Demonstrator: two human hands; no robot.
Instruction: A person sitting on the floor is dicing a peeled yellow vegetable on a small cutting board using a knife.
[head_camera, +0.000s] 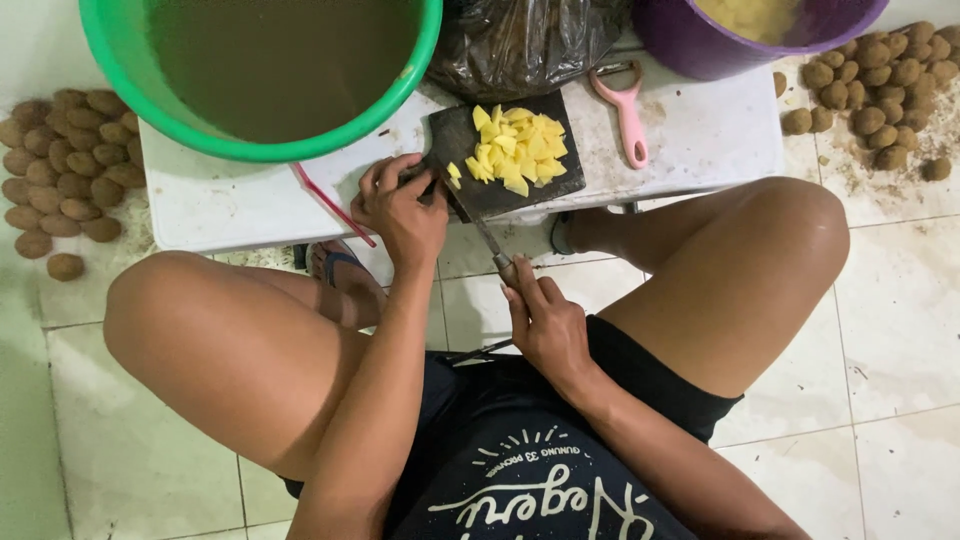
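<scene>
A small dark cutting board (470, 190) lies on a low white table (700, 130), carrying a heap of yellow cut potato pieces (518, 150). My left hand (402, 208) rests at the board's left edge, fingers curled beside a few small yellow pieces. My right hand (545, 320) grips the handle of a knife (490, 240), whose blade points up toward the board's near edge. The blade tip lies close to my left fingers.
A green basin of brown water (260, 70) sits at the table's back left, a purple bucket (750, 35) at the back right. A pink peeler (628, 110) and a black bag (520, 45) lie behind the board. Unpeeled brown potatoes (65, 160) are heaped on the floor at left, more potatoes (880, 80) at right.
</scene>
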